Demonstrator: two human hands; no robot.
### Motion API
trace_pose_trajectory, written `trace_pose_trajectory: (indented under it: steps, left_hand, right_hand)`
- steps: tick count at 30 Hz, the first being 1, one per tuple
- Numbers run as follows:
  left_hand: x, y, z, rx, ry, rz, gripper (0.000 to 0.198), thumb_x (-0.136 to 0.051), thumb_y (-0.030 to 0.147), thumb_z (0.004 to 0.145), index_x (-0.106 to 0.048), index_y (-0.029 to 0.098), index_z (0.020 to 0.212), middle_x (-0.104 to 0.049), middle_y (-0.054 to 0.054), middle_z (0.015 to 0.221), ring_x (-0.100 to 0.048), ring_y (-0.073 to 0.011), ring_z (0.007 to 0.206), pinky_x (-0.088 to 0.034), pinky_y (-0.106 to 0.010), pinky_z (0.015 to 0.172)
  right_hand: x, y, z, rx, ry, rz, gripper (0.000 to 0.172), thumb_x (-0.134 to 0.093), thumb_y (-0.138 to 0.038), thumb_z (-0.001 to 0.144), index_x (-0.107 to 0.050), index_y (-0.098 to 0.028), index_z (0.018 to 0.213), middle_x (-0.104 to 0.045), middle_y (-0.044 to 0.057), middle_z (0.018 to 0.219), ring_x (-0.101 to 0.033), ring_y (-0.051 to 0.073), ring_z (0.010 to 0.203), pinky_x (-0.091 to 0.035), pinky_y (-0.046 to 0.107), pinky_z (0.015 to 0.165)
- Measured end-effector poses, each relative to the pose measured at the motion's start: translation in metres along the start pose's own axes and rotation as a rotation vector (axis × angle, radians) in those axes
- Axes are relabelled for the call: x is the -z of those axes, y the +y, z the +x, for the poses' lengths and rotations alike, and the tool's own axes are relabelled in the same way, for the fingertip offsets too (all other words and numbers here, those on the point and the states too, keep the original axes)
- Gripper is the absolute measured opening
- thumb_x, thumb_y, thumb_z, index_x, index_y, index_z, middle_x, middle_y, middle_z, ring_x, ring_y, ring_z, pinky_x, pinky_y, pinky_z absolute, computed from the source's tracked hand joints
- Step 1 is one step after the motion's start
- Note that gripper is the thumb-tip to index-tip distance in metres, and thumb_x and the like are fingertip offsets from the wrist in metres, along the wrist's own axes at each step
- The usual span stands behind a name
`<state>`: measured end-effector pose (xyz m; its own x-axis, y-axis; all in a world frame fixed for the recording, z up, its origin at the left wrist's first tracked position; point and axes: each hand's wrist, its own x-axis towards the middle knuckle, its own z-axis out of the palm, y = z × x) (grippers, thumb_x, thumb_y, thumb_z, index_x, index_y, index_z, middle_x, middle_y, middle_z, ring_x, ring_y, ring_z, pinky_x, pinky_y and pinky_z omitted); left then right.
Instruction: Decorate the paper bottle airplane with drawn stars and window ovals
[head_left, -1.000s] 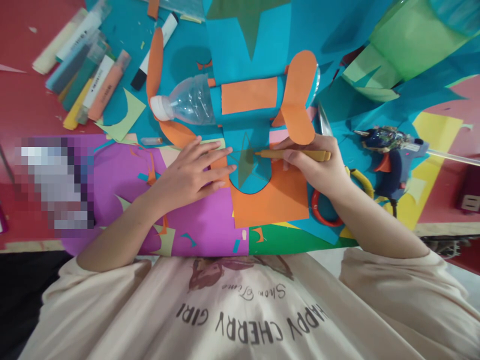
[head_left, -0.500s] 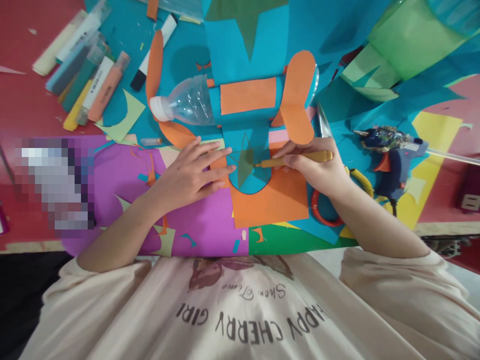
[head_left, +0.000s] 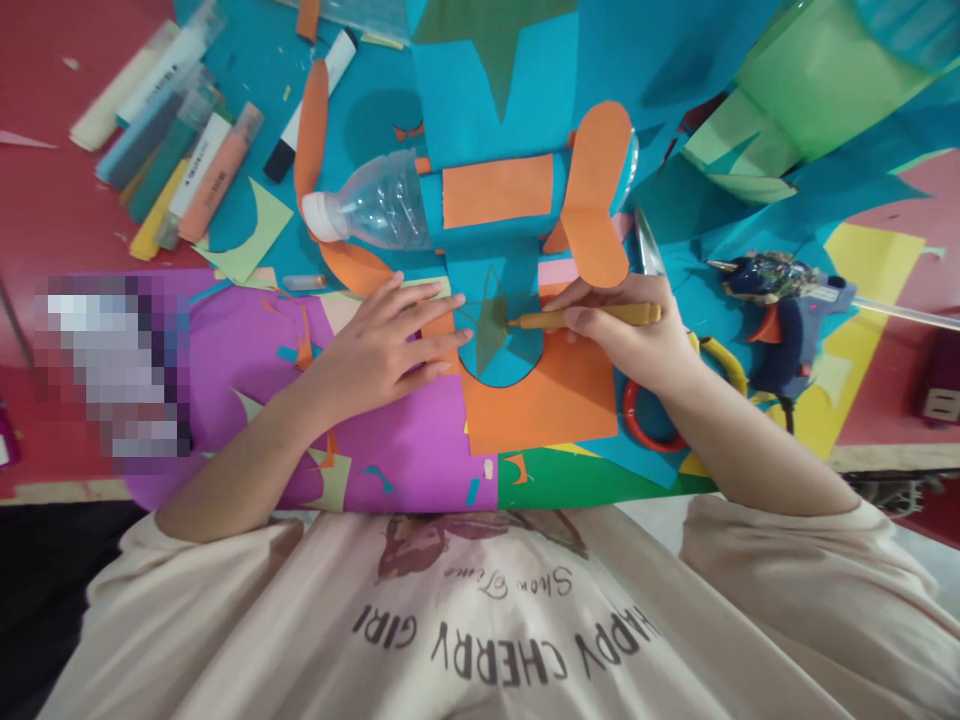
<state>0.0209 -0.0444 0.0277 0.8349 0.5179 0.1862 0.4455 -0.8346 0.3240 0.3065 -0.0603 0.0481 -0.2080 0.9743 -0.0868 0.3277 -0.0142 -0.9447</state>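
Observation:
My right hand [head_left: 630, 325] is closed around a yellow marker [head_left: 585, 316], its tip on the star [head_left: 492, 325] drawn on a rounded blue paper flap [head_left: 517, 360]. The star is part coloured in dark olive. My left hand [head_left: 390, 340] lies with fingers spread, fingertips at the flap's left edge. Under the flap is an orange sheet [head_left: 555, 410]. The flap joins a clear plastic bottle [head_left: 386, 205] lying on its side, wrapped in blue paper with an orange paper band [head_left: 499, 190] and an orange tail piece [head_left: 598, 190].
Several markers [head_left: 214, 175] lie at the upper left. Red and yellow-handled scissors [head_left: 652, 430] sit partly under my right wrist. A blue glue gun [head_left: 795, 320] rests at the right. Paper scraps [head_left: 330, 480] are strewn over the purple sheet [head_left: 405, 430]. Green paper [head_left: 802, 80] stands at the upper right.
The marker tip has shifted very slightly left and up on the star. My left hand stays in place.

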Motion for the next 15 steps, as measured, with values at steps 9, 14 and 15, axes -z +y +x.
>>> trace_pose_trajectory:
  steps: [9, 14, 15]
  left_hand:
    - [-0.001, 0.0, -0.001, 0.016, 0.001, 0.014, 0.034, -0.035, 0.041, 0.107, -0.061, 0.029, 0.125, -0.056, -0.003, 0.145, -0.051, -0.0265, 0.135, -0.042, -0.059, 0.115]
    - [-0.001, 0.0, 0.0, -0.009, 0.015, 0.012, 0.032, -0.037, 0.039, 0.107, -0.061, 0.026, 0.124, -0.057, -0.007, 0.143, -0.052, -0.0291, 0.133, -0.044, -0.062, 0.111]
    - [-0.001, 0.0, 0.0, -0.025, 0.02, 0.02, 0.031, -0.038, 0.039, 0.107, -0.061, 0.025, 0.124, -0.058, -0.008, 0.142, -0.053, -0.0299, 0.132, -0.045, -0.063, 0.11]
  right_hand:
    - [0.001, -0.006, 0.0, -0.042, -0.051, -0.026, 0.015, -0.06, -0.02, 0.075, -0.074, -0.017, 0.068, -0.063, 0.0, 0.058, -0.05, 0.01, 0.05, -0.037, 0.025, 0.045]
    - [0.001, -0.01, 0.001, -0.054, -0.106, 0.006, 0.016, -0.061, -0.027, 0.075, -0.072, -0.019, 0.067, -0.061, -0.001, 0.054, -0.046, 0.009, 0.048, -0.032, 0.023, 0.042]
    - [0.001, -0.011, 0.001, -0.049, -0.113, 0.006, 0.016, -0.061, -0.027, 0.075, -0.072, -0.019, 0.067, -0.061, -0.001, 0.055, -0.047, 0.009, 0.048, -0.032, 0.023, 0.042]
